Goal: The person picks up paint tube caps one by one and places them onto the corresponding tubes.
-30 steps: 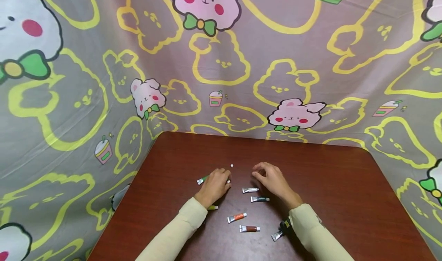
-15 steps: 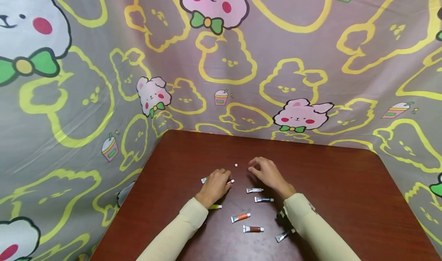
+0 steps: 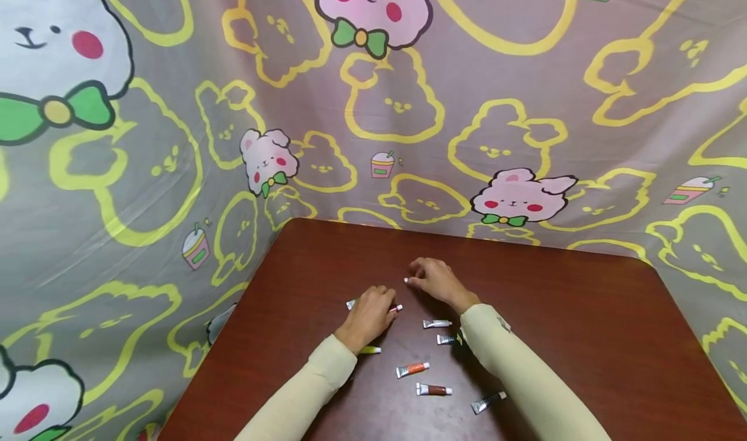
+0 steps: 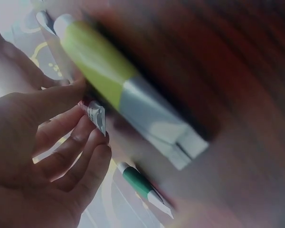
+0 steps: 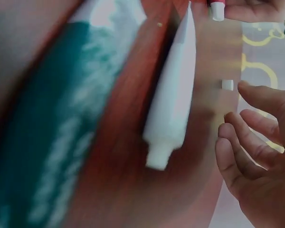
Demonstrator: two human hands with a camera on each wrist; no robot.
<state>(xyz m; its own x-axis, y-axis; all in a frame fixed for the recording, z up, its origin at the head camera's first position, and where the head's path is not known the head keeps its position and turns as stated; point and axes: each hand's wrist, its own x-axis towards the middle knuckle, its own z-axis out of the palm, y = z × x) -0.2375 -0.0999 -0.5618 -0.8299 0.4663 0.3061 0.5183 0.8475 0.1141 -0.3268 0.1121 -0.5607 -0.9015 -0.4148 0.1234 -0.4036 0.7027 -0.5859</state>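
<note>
My left hand [image 3: 370, 314] pinches a small red paint tube [image 4: 96, 113] between thumb and fingers; its white cap end pokes out to the right in the head view. A loose white cap [image 5: 227, 85] lies on the dark red-brown table [image 3: 548, 298]. Right beside it is my right hand [image 3: 436, 279], thumb and fingers apart and only loosely bent, with nothing gripped. In the right wrist view a small gap shows between thumb tip and cap. Under the left wrist lies a yellow-green paint tube [image 4: 97, 61], and a green paint tube [image 4: 137, 181] is partly hidden behind the left hand.
Below the right hand lie a white paint tube [image 3: 436, 324] and a dark teal one [image 3: 447, 340], partly under the sleeve. Nearer are orange [image 3: 412, 369], brown [image 3: 434, 390] and black [image 3: 488, 403] tubes. A patterned cloth [image 3: 327, 104] hangs around the table's far and left edges.
My right hand has moved left, up to the loose white cap. The left hand stays in place with the red paint tube, whose end shows more. The head view has shifted slightly.
</note>
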